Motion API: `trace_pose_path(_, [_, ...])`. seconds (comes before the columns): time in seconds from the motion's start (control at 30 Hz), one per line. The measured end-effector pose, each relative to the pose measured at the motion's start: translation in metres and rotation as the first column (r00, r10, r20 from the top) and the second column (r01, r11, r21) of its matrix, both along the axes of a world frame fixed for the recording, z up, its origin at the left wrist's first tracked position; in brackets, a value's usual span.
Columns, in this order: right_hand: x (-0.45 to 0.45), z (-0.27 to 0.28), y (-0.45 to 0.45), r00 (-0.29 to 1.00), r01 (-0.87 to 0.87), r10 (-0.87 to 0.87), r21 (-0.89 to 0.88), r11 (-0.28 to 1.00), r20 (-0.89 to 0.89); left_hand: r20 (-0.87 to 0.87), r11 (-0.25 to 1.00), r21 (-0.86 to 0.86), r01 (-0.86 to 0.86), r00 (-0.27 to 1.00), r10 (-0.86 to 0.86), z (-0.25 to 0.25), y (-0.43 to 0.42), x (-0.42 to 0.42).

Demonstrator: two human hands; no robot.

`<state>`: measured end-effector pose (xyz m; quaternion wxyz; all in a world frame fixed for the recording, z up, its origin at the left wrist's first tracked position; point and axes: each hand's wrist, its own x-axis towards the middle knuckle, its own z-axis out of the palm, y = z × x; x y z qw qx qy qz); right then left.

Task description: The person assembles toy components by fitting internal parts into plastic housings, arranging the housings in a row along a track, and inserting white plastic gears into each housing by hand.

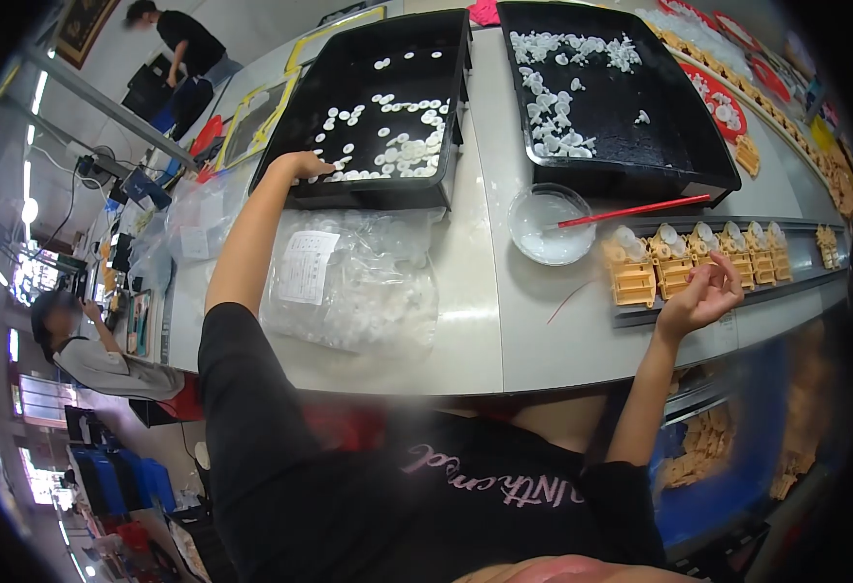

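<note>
My left hand reaches over the near left corner of the left black tray. Its fingers are pressed together at the scattered white discs; whatever is between the fingertips is hidden. Palm up, my right hand hovers at the row of yellow plastic parts, its fingers loosely curled and apart, with nothing visible in them. White round pieces sit on the upper ends of these yellow parts, which stand side by side on a grey rail.
A right black tray holds small white stemmed pieces. Before it stands a clear bowl of whitish stuff, a red brush across its rim. A bag of white pieces lies below the left tray. Two other people are further left.
</note>
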<state>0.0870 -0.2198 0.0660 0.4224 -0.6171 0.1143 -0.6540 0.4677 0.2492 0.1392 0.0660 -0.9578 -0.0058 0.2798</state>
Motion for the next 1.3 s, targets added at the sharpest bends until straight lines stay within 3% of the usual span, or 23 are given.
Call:
trace_pose_path(0.13, [-0.002, -0.002, -0.001, 1.0, -0.024, 0.024, 0.025, 0.999, -0.015, -0.07, 0.997, 0.013, -0.079, 0.994, 0.08, 0.02, -0.016, -0.026])
trace_pose_path(0.23, [-0.001, -0.001, -0.001, 1.0, -0.014, 0.014, 0.022, 1.0, -0.01, -0.212, 0.998, 0.004, -0.067, 0.975, 0.067, 0.002, 0.002, -0.006])
trace_pose_path(0.43, [-0.001, -0.002, -0.001, 1.0, 0.0, 0.0, 0.001, 1.0, -0.011, -0.162, 0.997, -0.064, 0.046, 0.985, -0.056, 0.0, -0.003, -0.017])
trace_pose_path(0.63, [-0.001, -0.004, -0.002, 1.0, -0.015, 0.015, 0.004, 1.0, -0.003, -0.332, 0.992, -0.122, -0.042, 0.943, -0.001, 0.015, -0.032, -0.031])
trace_pose_path(0.87, [-0.001, -0.003, 0.0, 1.0, -0.01, 0.01, 0.039, 0.999, -0.005, -0.219, 0.925, -0.373, -0.076, 0.976, -0.009, -0.015, -0.04, -0.014])
trace_pose_path(0.93, [-0.002, -0.002, 0.0, 1.0, -0.008, 0.008, 0.044, 0.999, -0.009, -0.24, 0.91, -0.404, -0.091, 0.971, -0.009, 0.001, -0.063, -0.028])
trace_pose_path(0.97, [-0.001, -0.002, 0.001, 1.0, -0.005, 0.005, 0.041, 0.999, -0.01, -0.173, 0.867, -0.494, -0.067, 0.985, -0.022, 0.03, -0.084, -0.068])
trace_pose_path(1.07, [-0.003, -0.003, 0.0, 1.0, -0.008, 0.009, 0.03, 1.0, -0.03, -0.217, 0.737, -0.673, -0.057, 0.968, -0.123, 0.015, -0.084, -0.055])
trace_pose_path(1.1, [-0.003, -0.003, -0.001, 0.999, -0.011, 0.012, 0.026, 1.0, -0.04, -0.314, 0.732, -0.675, -0.097, 0.935, -0.166, 0.02, -0.089, -0.05])
trace_pose_path(1.2, [-0.003, -0.002, 0.0, 1.0, -0.01, 0.011, 0.031, 0.999, -0.023, -0.307, 0.494, -0.853, -0.169, 0.927, -0.214, 0.024, -0.097, -0.045])
trace_pose_path(1.3, [-0.002, -0.004, -0.001, 0.999, 0.002, -0.001, 0.025, 1.0, -0.033, -0.092, 0.613, -0.787, 0.069, 0.969, -0.227, 0.027, -0.109, -0.037])
